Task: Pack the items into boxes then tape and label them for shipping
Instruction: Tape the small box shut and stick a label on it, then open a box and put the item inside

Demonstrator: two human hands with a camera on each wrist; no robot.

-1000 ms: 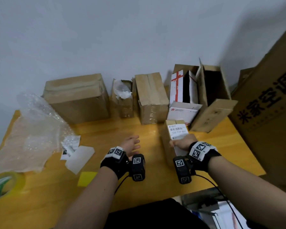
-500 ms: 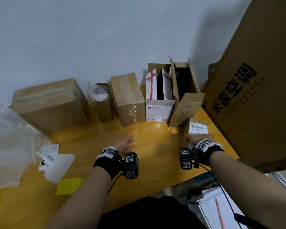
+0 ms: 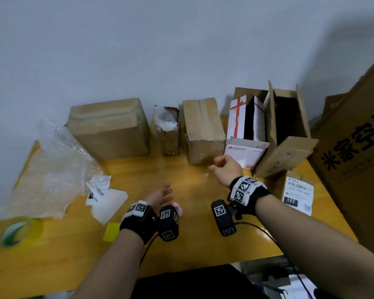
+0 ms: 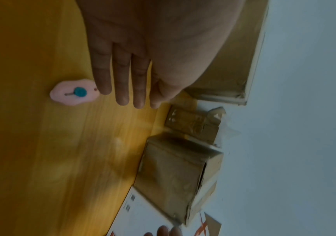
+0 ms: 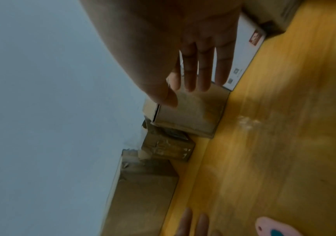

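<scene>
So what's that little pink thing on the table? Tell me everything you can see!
The small pink item is a flat, cloud-shaped piece with wavy edges, looking soft like rubber or foam. A round teal button sits in its middle with a thin dark line beside it, and a tiny dark dot lies near one end. It lies flat on the yellow wooden table, right beside the left hand, whose straight fingers are just next to it; contact cannot be told.

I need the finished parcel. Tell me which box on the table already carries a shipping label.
The small labelled box lying at the table's right edge, beside the right hand; the row by the wall shows no such barcode label.
</scene>
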